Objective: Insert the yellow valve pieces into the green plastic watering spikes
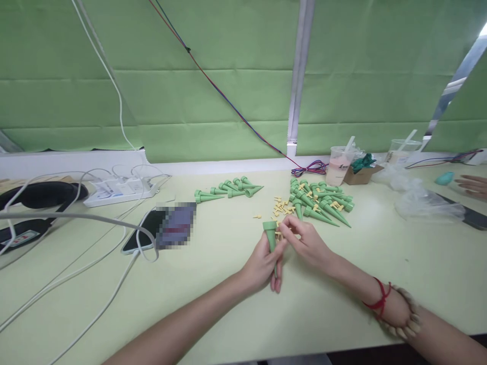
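Observation:
My left hand (265, 261) is wrapped around a green plastic spike (270, 234), its wide capped end up and its tip pointing down past my fingers. Close beside it, my right hand (306, 242) has thumb and forefinger pinched together; whatever sits between them is too small to make out. Small yellow plastic pieces (281, 207) lie scattered just beyond my hands, a few partly hidden by the fingers. Behind my right hand is a heap of green spikes (319, 197) with yellow pieces among them. Farther left lies a smaller group of green spikes (228, 187).
At left are a phone (146, 230), a white power strip (119, 190) and loose white cables. A drink cup (338, 166), a small cardboard box (361, 175) and plastic bags (414, 197) stand at back right. Another person's hand (474, 185) rests at the far right.

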The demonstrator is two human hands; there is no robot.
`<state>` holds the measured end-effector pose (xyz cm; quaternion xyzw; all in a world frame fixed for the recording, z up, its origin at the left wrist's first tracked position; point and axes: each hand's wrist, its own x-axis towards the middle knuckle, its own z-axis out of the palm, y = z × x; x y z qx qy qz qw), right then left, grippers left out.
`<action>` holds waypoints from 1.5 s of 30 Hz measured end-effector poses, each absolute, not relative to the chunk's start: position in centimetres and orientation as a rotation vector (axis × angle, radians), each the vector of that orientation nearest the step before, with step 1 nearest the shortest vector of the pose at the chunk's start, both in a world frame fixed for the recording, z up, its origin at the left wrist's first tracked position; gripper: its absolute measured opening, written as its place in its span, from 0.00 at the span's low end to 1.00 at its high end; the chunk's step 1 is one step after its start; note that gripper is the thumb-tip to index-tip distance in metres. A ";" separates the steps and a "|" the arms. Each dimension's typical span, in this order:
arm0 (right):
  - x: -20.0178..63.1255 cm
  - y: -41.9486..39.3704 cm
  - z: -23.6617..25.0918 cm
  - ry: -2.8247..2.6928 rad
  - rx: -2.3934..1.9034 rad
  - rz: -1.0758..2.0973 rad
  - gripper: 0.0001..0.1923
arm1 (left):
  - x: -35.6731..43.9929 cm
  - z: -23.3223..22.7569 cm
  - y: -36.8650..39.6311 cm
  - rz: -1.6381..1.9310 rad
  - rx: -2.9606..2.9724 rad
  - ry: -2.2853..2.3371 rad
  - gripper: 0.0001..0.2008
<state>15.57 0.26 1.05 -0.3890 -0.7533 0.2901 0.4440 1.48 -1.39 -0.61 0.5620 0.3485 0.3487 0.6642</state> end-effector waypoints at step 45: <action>16.3 0.7 0.4 -2.249 -0.971 0.110 0.13 | 1.0 0.5 -1.0 0.873 1.267 0.949 0.25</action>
